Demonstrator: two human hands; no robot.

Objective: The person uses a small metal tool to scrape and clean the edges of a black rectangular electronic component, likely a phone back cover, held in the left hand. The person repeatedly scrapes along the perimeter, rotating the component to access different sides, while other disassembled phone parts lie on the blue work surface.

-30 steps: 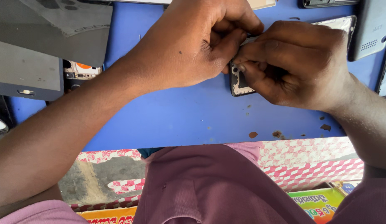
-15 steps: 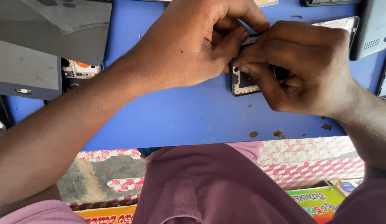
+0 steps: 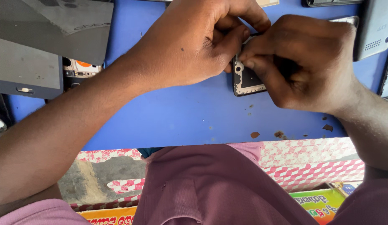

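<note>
- Directly below my head camera, both hands meet over a small opened black phone body with a pale inner frame [image 3: 248, 79], which lies on the blue painted tabletop [image 3: 181, 116], towards its upper right.
- My left hand [image 3: 194, 46] curls in from the left, fingers bent tight, thumb and forefinger pinching the phone body's top left corner.
- My right hand [image 3: 310, 62] comes in from the right and covers most of the phone body; its fingertips press narrowly together on the same corner, touching the left hand's fingers.
- I cannot tell whether a tool or small part sits between the fingertips.
- At the far left, flat dark grey device panels [image 3: 40, 37] lie stacked, with an exposed circuit board with an orange patch [image 3: 83, 68] just beside them.
- At the upper right corner rests a grey handset with a speaker grille [image 3: 375, 29], near my right hand but apart from it.
- Small chips in the paint [image 3: 279, 134] show near the table's front edge.
- My maroon ribbed shirt [image 3: 210, 187] fills the bottom centre.
</note>
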